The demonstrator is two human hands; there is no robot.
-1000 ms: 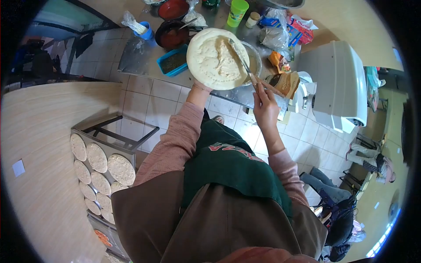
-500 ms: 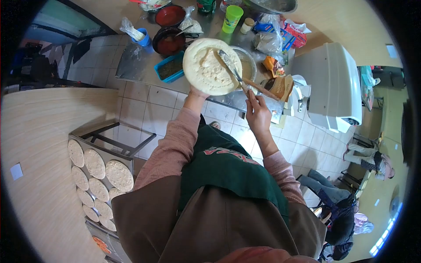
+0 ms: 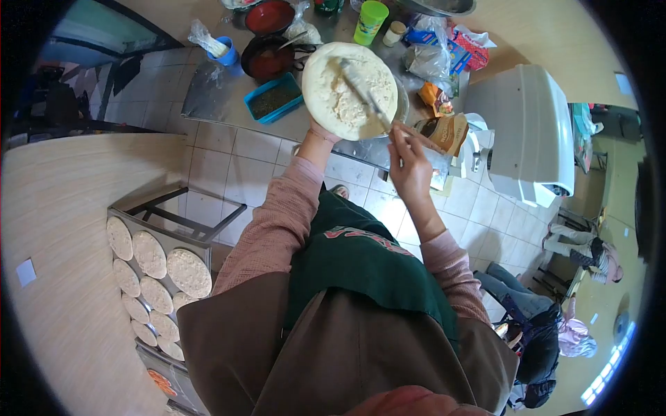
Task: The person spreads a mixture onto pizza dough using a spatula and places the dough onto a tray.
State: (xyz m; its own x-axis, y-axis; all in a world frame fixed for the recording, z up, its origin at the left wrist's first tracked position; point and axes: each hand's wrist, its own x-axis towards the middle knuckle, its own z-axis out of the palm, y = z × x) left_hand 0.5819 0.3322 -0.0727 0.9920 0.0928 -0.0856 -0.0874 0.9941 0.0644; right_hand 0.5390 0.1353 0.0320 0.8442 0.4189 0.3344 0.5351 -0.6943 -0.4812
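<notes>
My left hand (image 3: 321, 133) supports a pale, round disc of dough (image 3: 320, 93) from beneath, its fingers mostly hidden under it. A lumpy, cream-coloured spread (image 3: 350, 104) covers the middle, inside a smooth raised rim. My right hand (image 3: 412, 168) grips the handle of a metal spreading knife (image 3: 361, 84), whose motion-blurred blade lies over the spread. Both hands are in front of the metal table's near edge. Behind the dough, a bowl (image 3: 402, 100) is mostly covered.
On the metal table (image 3: 215, 104) stand a blue tray of dark flakes (image 3: 274, 100), red-lined pans (image 3: 269, 17), a green cup (image 3: 371, 22) and a brown packet (image 3: 444, 132). Topped dough rounds (image 3: 189, 272) lie on a rack at left. Other people (image 3: 534, 340) are at far right.
The dough has shifted up and to the right with my left hand. The knife has swept across the spread and its blade is now blurred.
</notes>
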